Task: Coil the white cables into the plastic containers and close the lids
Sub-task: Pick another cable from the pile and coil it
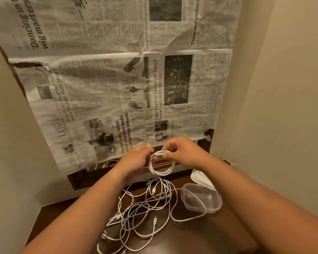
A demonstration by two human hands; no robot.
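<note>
A white cable coil (161, 170) hangs in the air above the dark wooden table (209, 233). My left hand (136, 160) grips the coil's left side. My right hand (184, 151) pinches its top, where a connector end shows. Under my hands a tangle of loose white cables (141, 211) lies on the table. An open clear plastic container (200, 197) stands to the right of the tangle, with one cable loop draped over its rim. A white lid (198, 177) lies just behind the container.
Newspaper sheets (117, 79) cover the wall behind the table. Beige walls close in on the left and right, so the table sits in a narrow nook. A dark wooden backboard (84, 177) runs below the paper.
</note>
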